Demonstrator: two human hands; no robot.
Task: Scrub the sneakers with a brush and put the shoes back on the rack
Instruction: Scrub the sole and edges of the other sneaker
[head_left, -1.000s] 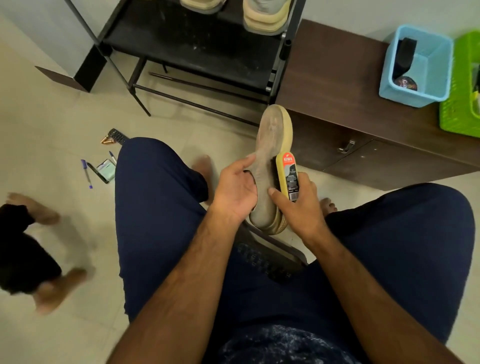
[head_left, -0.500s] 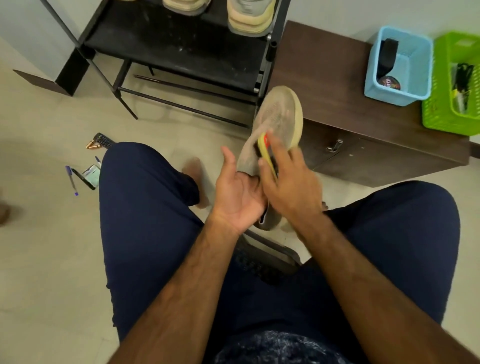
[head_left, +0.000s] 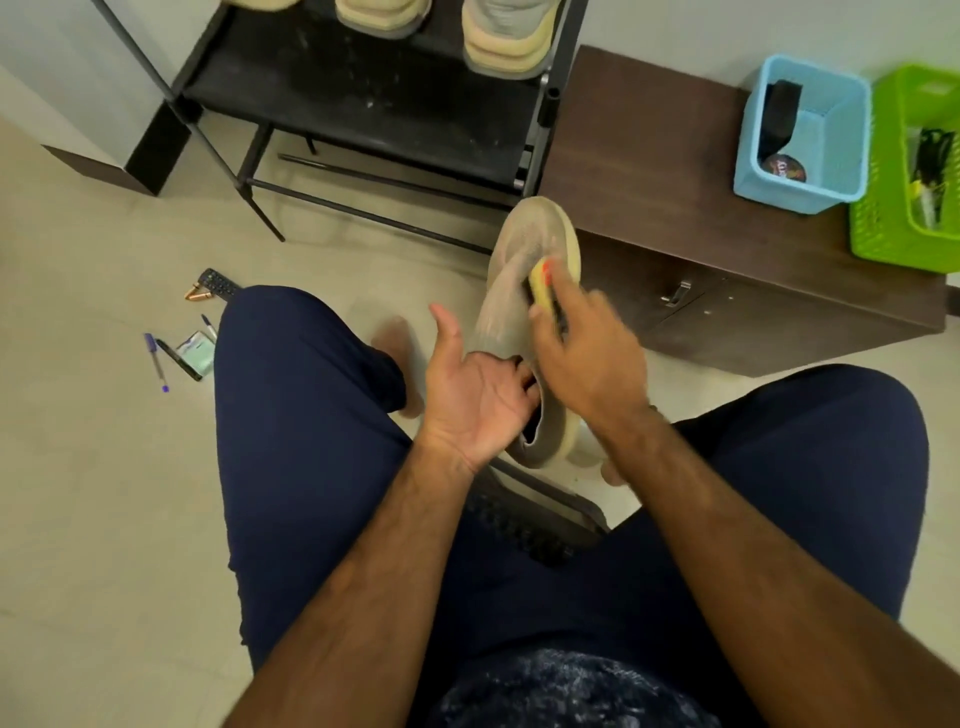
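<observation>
A grey-beige sneaker (head_left: 511, 291) with a cream sole is held up between my knees, toe pointing away. My left hand (head_left: 475, 395) holds it at the heel opening, fingers tucked inside and thumb sticking up. My right hand (head_left: 587, 353) grips a yellow brush (head_left: 543, 283) with a red label and presses it against the sneaker's upper near the toe. The brush is motion-blurred. The black shoe rack (head_left: 363, 109) stands ahead, with other cream-soled shoes (head_left: 501, 41) on an upper shelf.
A dark wooden cabinet (head_left: 675, 208) sits to the right of the rack, carrying a blue basket (head_left: 805, 195) and a green basket (head_left: 893, 228). Pens (head_left: 156, 361), a small card and a remote lie on the tiled floor at left. My seat edge (head_left: 540, 514) shows between my legs.
The sneaker turned from sole-facing to upper-facing and tilted right. My right hand slid the brush up toward the toe. My left hand shifted down to the heel opening.
</observation>
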